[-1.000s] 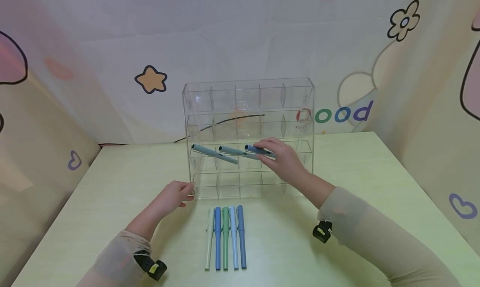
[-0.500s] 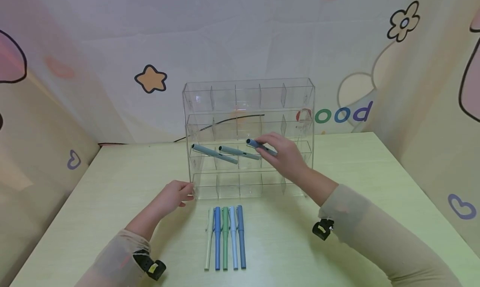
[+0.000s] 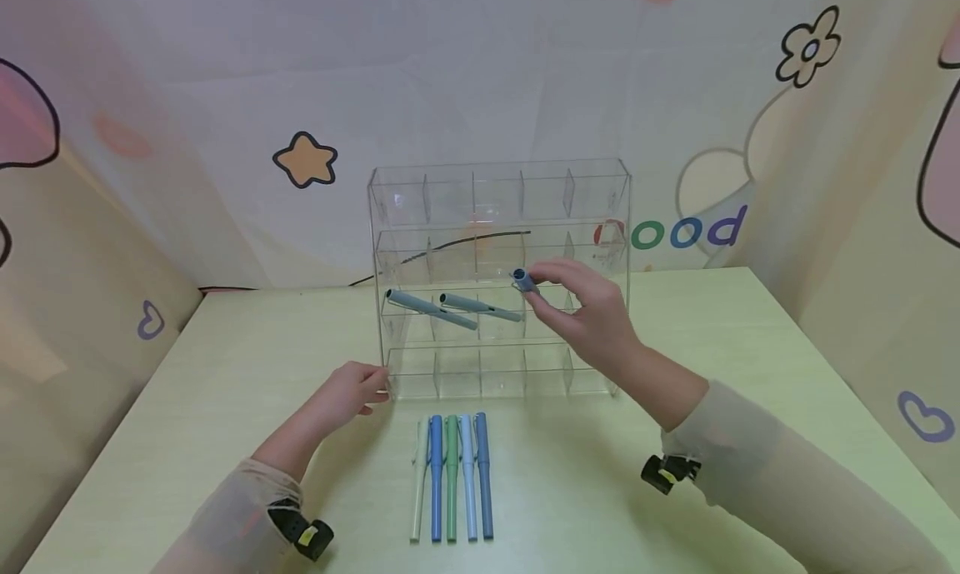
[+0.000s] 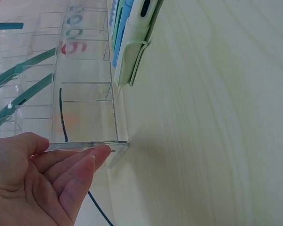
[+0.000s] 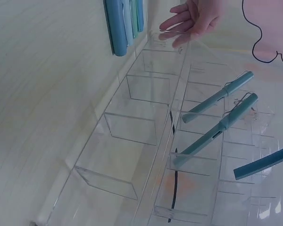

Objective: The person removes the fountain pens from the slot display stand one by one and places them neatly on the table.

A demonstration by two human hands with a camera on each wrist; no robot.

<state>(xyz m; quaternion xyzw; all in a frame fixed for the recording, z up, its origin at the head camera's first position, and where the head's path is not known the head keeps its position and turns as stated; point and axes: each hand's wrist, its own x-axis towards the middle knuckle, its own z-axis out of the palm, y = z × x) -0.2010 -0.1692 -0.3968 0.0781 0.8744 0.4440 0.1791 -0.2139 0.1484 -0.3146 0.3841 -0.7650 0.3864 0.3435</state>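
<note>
A clear acrylic rack (image 3: 501, 382) with divided tiers stands on the table. My left hand (image 3: 348, 397) pinches its lower left side edge between thumb and fingers, as the left wrist view shows. Before the upper tiers my right hand (image 3: 592, 307) holds a blue-teal pen (image 3: 524, 280) by thumb and fingers, its capped end pointing towards the head camera. That pen's lower end (image 5: 262, 163) appears apart from the rack in the right wrist view. Two more teal pens, one at the left (image 3: 431, 309) and one beside it (image 3: 480, 307), lie slanted in the second tier from the bottom.
In front of the rack several pens lie side by side: pale green (image 3: 417, 482), blue (image 3: 437, 478), green (image 3: 452, 478), light blue (image 3: 468, 478) and darker blue (image 3: 484, 476). A printed cloth (image 3: 487, 82) hangs behind the table (image 3: 225, 366).
My right hand has lifted the third teal pen off its tier, drawing it up and slightly right; its capped end has turned towards the camera. The left hand stays on the rack's edge.
</note>
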